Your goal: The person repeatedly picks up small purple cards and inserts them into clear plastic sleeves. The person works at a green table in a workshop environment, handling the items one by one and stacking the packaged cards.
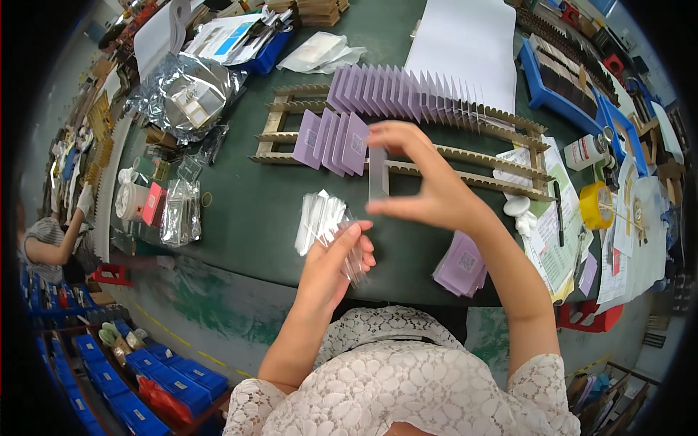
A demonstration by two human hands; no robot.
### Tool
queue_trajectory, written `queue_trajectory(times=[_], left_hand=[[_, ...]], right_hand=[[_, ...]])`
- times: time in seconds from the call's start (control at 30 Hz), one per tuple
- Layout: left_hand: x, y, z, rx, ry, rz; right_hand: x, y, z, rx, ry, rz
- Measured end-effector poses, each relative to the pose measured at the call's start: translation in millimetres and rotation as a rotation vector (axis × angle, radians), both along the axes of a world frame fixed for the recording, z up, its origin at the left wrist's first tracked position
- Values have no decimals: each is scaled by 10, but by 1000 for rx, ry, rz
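Note:
My left hand (332, 263) is closed around several clear plastic film pieces (353, 270), pinched under the thumb. Just beyond it, a fanned pile of clear and white film strips (318, 220) lies on the green table. Between the thumb and fingers of my right hand (422, 174) is a thin greyish-purple card (378, 174), gripped by its edges and seen nearly edge-on. It is close to the wooden notched rack (465, 156). Several purple cards (355, 142) with a printed square code stand tilted in the rack's near row. A longer line of purple cards (374, 91) fills its far row.
A stack of purple cards (462, 263) lies at the table's front edge. To the right are yellow tape (596, 206), a white bottle (585, 152), a black pen (558, 211) and papers. Plastic-wrapped parts (182, 211) sit left. Another person (54, 240) works at far left.

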State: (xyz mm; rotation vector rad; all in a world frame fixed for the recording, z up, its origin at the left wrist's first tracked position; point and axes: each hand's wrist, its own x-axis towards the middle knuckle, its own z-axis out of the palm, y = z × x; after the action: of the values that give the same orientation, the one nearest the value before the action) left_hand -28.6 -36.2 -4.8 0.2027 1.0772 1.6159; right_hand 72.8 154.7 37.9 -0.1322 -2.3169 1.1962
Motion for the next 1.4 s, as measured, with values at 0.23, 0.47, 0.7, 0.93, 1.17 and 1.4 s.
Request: queue_trajectory(times=[0.23,0.47,0.7,0.93,1.17,1.4], left_hand=[[168,146,129,14,104,-216],[317,238,194,-27,216,-258],[359,271,193,-40,87,-242],[351,246,211,-83,203,-276],[381,232,158,-76,314,-311],[372,205,215,-18,235,-424]], right_hand=[[783,-374,-109,-191,-42,-62],[1119,-449,-211,-29,-69,-294],[1167,-445,-294,-157,26,-392],[1295,-455,-315,-295,73,-427],[1221,-641,-70,-638,226,-466],[1251,-641,-71,-568,32,-406]])
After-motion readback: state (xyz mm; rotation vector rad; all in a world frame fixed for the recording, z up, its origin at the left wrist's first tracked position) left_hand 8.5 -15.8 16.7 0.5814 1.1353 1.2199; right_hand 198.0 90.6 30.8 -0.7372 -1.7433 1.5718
